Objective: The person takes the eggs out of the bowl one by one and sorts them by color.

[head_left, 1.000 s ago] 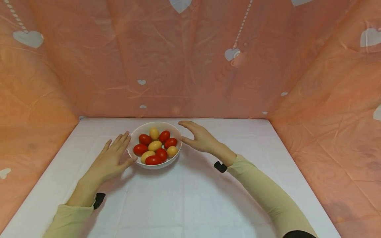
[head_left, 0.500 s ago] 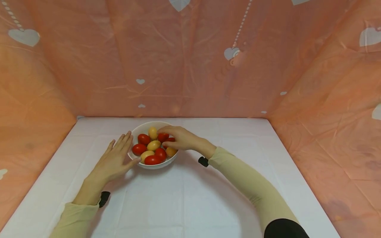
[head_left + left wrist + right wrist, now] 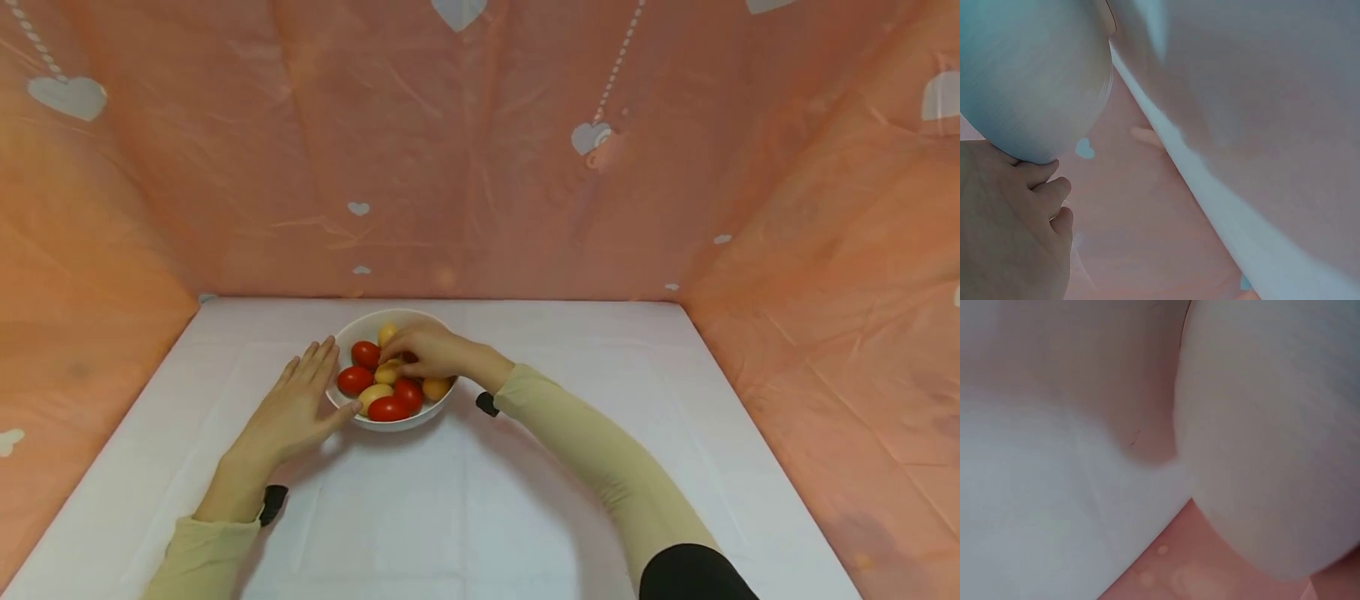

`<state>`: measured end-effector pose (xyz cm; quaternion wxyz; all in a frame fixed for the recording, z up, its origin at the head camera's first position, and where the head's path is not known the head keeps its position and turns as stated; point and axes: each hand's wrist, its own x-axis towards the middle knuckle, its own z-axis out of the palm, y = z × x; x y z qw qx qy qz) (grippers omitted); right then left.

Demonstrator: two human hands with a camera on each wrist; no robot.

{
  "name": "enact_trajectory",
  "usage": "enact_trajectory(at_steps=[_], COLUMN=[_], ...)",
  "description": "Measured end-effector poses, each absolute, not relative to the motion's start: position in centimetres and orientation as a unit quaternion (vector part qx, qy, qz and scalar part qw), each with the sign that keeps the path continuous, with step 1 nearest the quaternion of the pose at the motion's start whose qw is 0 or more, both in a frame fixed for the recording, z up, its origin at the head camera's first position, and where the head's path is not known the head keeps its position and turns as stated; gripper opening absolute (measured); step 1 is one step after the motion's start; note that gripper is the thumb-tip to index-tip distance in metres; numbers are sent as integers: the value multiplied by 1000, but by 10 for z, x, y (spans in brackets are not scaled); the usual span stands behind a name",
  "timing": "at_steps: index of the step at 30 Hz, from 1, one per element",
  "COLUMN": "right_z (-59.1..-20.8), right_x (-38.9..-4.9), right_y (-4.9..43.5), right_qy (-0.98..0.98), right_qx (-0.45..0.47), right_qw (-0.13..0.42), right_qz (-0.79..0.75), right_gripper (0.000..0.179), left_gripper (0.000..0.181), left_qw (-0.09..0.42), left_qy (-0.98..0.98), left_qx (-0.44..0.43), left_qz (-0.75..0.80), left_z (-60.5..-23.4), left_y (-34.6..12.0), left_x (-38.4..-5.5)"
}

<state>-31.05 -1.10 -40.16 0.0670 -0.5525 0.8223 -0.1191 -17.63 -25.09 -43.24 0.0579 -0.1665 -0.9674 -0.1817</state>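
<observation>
A white bowl (image 3: 397, 423) near the back of the table holds several oval red tomatoes (image 3: 365, 355) and yellow tomatoes (image 3: 375, 397). My right hand (image 3: 438, 350) reaches over the bowl's right side, its thumb and fingertips pinching the yellow tomato (image 3: 387, 372) in the middle. Parts of the fruit on the right lie hidden beneath this hand. At the bowl's left side is my left hand (image 3: 296, 417), fingers extended and thumb apart, fingertips against the rim. From the left wrist, those fingers (image 3: 1054, 190) appear against the bowl's outer wall (image 3: 1041, 81).
White cloth (image 3: 420, 517) covers the table. An orange curtain with pale hearts (image 3: 480, 167) stands behind the table and along both sides. Each wrist carries a small black device, such as the right wrist's device (image 3: 487, 404).
My right hand has moved left from beside the bowl to over it, and its fingers have closed round the middle yellow tomato. The left hand has shifted slightly right against the rim.
</observation>
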Motion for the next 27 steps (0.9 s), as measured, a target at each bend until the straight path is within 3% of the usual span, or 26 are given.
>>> enact_trajectory(at_steps=[27], right_z=[-402], right_x=[-310], right_y=[-29], right_qy=[811], right_qx=[-574], right_qw=[109], right_qz=[-27], right_gripper=[39], left_gripper=[97], left_qw=[51], left_qy=[-967], left_qx=[-160], left_qz=[-190], left_z=[-433], left_y=[-251], left_x=[-177])
